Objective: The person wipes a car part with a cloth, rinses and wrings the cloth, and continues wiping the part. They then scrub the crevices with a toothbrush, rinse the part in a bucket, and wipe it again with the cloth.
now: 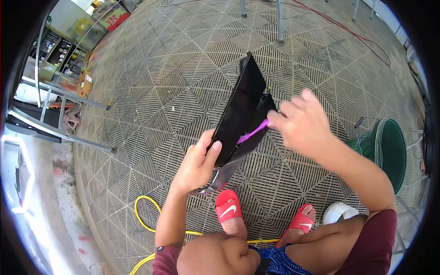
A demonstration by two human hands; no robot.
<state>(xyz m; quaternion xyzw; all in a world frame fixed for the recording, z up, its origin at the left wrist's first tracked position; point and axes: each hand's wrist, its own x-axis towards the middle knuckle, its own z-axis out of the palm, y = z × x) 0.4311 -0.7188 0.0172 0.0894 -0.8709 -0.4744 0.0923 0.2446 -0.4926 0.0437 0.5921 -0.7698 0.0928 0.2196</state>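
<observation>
My left hand [197, 165] grips the lower left edge of a glossy black panel [236, 112], thumb on its face and fingers behind. The panel is held tilted over the floor, with a bend near its lower end and small fittings on its right side. A thin purple strip [253, 132] runs from the panel's face up to my right hand [305, 121], which pinches its upper end. That hand is slightly blurred, to the right of the panel.
Grey slatted tiles [151, 110] cover the floor. At right stand a green bucket [378, 142] and a white container [338, 212]. A yellow hose [145, 198] loops near my feet. Metal stand legs [280, 20] rise ahead, more stands [64, 130] at left, and a red hose [362, 36] lies far right.
</observation>
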